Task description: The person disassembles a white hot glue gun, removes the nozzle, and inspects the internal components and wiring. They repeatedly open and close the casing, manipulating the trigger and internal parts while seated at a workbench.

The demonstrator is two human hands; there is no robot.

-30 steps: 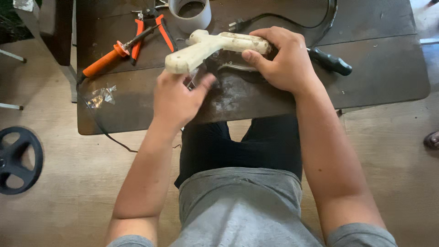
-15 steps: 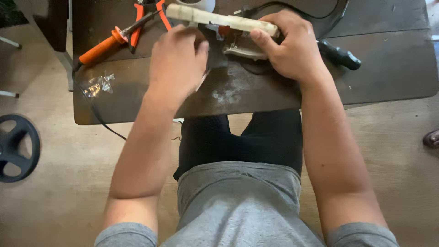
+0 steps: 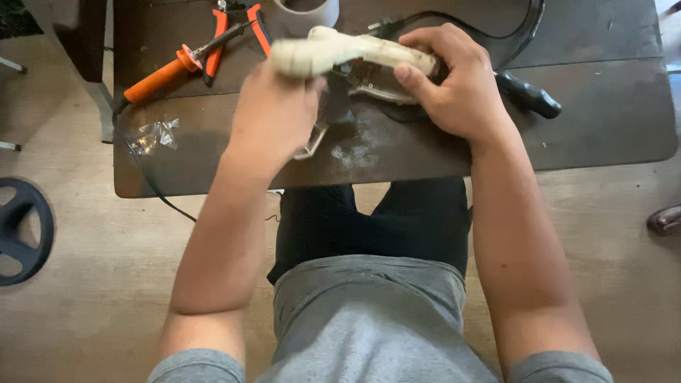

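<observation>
Table (image 3: 603,106), dark and scuffed, fills the upper view, and everything sits relative to it. Both forearms reach up from the person's lap over its near edge. The right hand (image 3: 457,89) bends at the wrist, fingers wrapped closed around the rear of a cream glue gun (image 3: 340,51), thumb pressed along its side. The left hand (image 3: 273,113) curls around the gun's front part, knuckles toward the camera; its fingertips are hidden. The gun hovers over the table's far middle. An orange soldering iron (image 3: 156,76) and orange-handled pliers (image 3: 237,28) lie at the table's far left, a black-handled tool (image 3: 528,96) toward its right.
</observation>
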